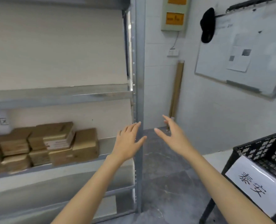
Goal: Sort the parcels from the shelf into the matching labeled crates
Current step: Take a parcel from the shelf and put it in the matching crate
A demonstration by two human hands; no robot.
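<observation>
both hands empty. left hand (129, 141) was spread flat, palm down, fingers straight, in front of the right upright (139, 78) of the metal rack; whether it touched the post, cannot tell. right hand (174, 136) was just beside it, fingers spread and loosely bent, thumb out, holding nothing.

cardboard parcels (56, 143) sat on the lower shelf (105, 146), stacked two or three high and running off toward its left end. the right end of the board by the upright was bare. the rightmost parcel (85, 144) was nearest the left hand, but apart from it. the labels on the parcels were too blurred to read.

a black mesh crate (273, 152) stood at lower right with a white paper label (253, 183) on its near wall, well apart from the shelf.

handling, as a judgement: small flat card boxes, probably light and stiff. the dry card should not slip. best hold looks like thumb and fingers on opposite long sides, or one hand on each end. take a top box first, since the stacks look uneven and could slide. the label needs reading before choosing a crate.
</observation>
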